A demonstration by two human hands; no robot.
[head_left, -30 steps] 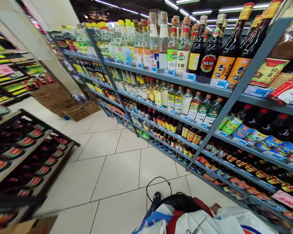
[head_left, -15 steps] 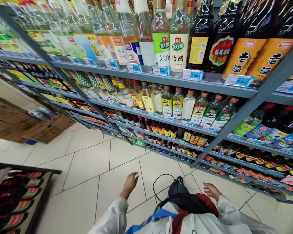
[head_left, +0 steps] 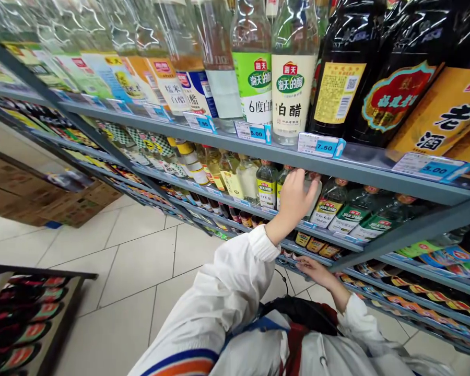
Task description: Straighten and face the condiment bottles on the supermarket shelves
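My left hand [head_left: 296, 197] is raised at the second shelf, in front of a row of clear vinegar bottles. Its thumb and fingers are apart, close to a clear bottle with a whitish label [head_left: 314, 199]; whether they touch it I cannot tell. Just left of the hand stands a yellow-and-white-labelled vinegar bottle [head_left: 266, 192], and to the right a bottle with a yellow and red label [head_left: 329, 202]. Lower down, my right hand [head_left: 314, 271] hangs before the lower shelves, fingers loosely stretched and holding nothing visible.
Above my left hand runs the grey shelf edge [head_left: 282, 152] with price tags. Tall white vinegar bottles [head_left: 292, 99] and dark bottles [head_left: 339, 94] stand on it. A rack of dark bottles [head_left: 27, 318] is at lower left, cardboard boxes [head_left: 19, 201] behind it.
My left hand has risen from above the floor to the second shelf. My right hand has moved left and up towards the lower shelves. The shelves now appear closer.
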